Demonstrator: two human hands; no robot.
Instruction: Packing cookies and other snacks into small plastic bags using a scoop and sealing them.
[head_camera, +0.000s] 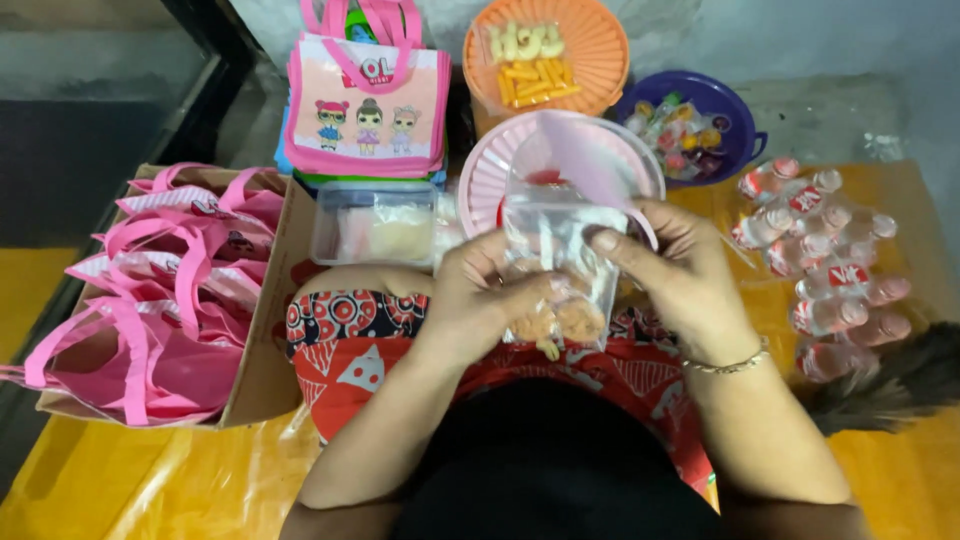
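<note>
Both hands, left hand (470, 300) & right hand (680, 275), grasp 1 clear plastic bag (555, 260) over the lap; snacks already inside, top still open. Pink tote bags (170, 290) fill the box, so packing seems well along.

Lighting is even and moderately bright, with colours saturated; the top-left corner at 10 o'clock falls off into dark shadow. Glare shows on the clear bag (555, 255) at centre and on the yellow sheet (150, 480) at 7 o'clock. Overall focus is soft, the hands slightly motion-blurred, and edges bow mildly from a wide lens.
</note>
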